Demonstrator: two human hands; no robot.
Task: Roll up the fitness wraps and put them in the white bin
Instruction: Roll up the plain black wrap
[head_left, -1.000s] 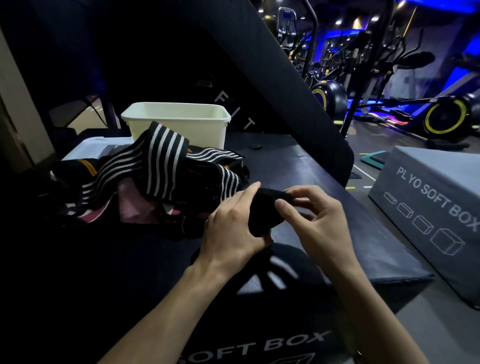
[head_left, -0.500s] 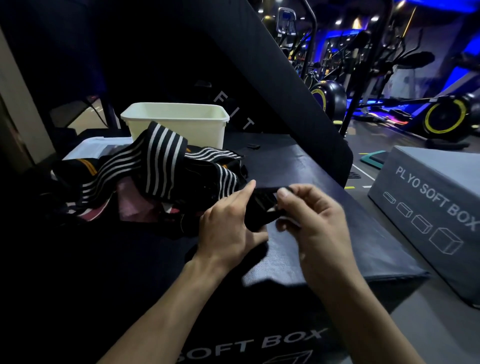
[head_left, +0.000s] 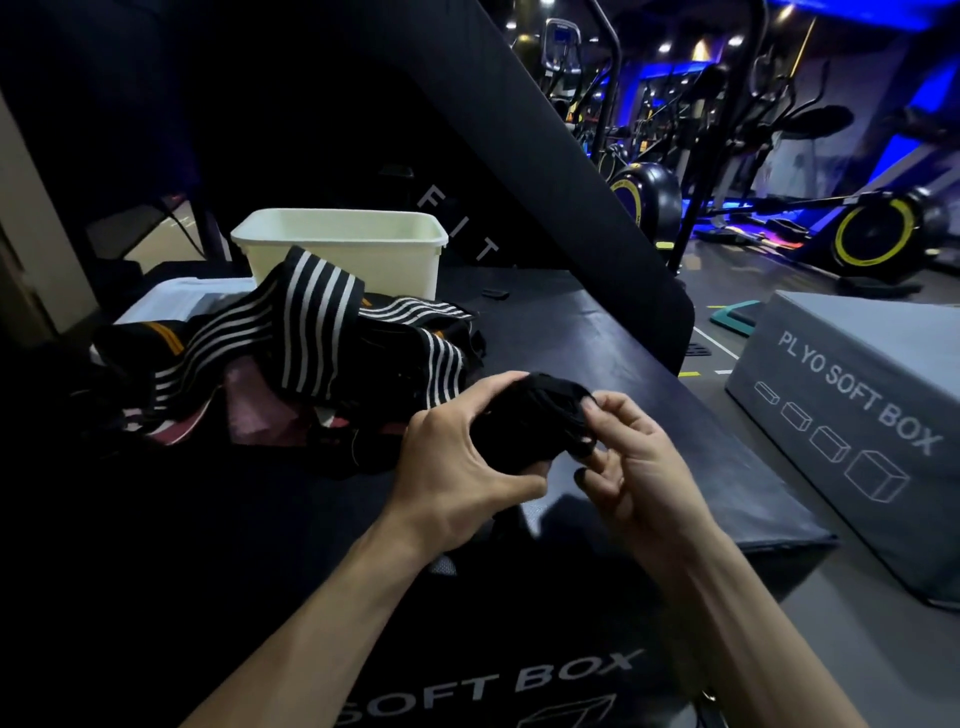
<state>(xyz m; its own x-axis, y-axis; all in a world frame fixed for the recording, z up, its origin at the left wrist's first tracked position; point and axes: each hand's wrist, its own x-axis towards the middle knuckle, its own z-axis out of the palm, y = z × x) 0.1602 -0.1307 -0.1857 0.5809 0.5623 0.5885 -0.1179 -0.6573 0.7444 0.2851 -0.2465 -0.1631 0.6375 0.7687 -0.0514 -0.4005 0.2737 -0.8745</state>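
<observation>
nearest the camera, at 6 o'clock, the dark front face of a plyo box (head_left: 467, 691) shows the letters "soft box". both bare forearms reach over it from below. just above centre the left hand (head_left: 457, 462) curls round a black wrap roll (head_left: 524, 426), thumb under it and fingers over its top, gripping it from the left. the right hand (head_left: 623, 457) meets the roll from the 3 o'clock side, its thumb and forefinger pinching the roll's outer layers while the other fingers hang loosely bent below. the roll is held just above the box's black top (head_left: 597, 364), not resting on it; whether a loose tail hangs from it cannot be told in the dark.

at 10 o'clock from the hands, a heap of unrolled wraps (head_left: 311, 332) lies on the box top, black with white stripes, with some pink and orange fabric underneath. behind the heap, toward 11 o'clock, stands the white bin (head_left: 363, 260), upright and open; its inside is not visible. a small dark object (head_left: 494, 293) lies on the top to the bin's right.

at 3 o'clock a grey box (head_left: 857, 415) marked "plyo soft box" sits on the floor. far off at 1 to 2 o'clock, exercise machines (head_left: 857, 234) stand under blue light.
</observation>
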